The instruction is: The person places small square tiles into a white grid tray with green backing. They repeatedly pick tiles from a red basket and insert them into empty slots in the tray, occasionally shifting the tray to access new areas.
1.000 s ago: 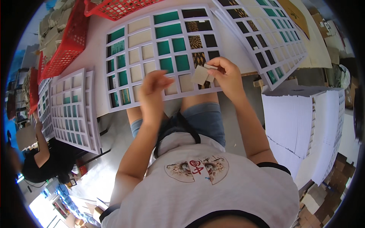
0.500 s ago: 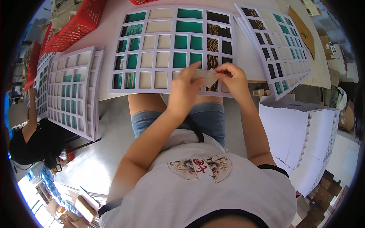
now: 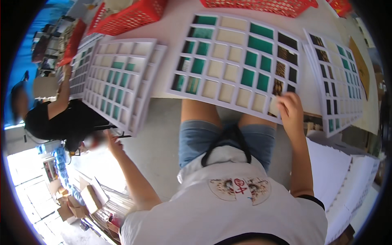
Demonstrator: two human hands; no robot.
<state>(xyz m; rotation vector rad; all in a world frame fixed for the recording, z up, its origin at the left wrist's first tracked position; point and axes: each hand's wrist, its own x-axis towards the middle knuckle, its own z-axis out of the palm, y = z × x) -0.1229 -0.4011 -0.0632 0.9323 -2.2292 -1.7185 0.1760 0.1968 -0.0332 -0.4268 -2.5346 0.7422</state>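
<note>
My right hand (image 3: 290, 109) is at the near right corner of a white grid frame (image 3: 196, 75), fingers bent and tips pinched together. A small cream piece (image 3: 274, 106) shows at those fingertips, over a dark, gold-patterned cell; its far edge is hidden by the fingers. The frame's cells show cream, green, black and gold-patterned panels. My left hand (image 3: 114, 143) is away from the table, low at the left, fingers apart with nothing visible in them. Just beyond it, a reddish shape (image 3: 94, 140) is too blurred to name.
Similar grid frames lean at the left (image 3: 118, 81) and lie stacked at the right (image 3: 339, 81). Red baskets (image 3: 130, 20) stand along the table's far side. A co-worker in black (image 3: 53, 116) sits at the left. White boards (image 3: 330, 163) stand below the table at the right.
My left hand has left the cream piece and swung far out to the left. My right hand stays by the frame's near right corner. The view has turned left.
</note>
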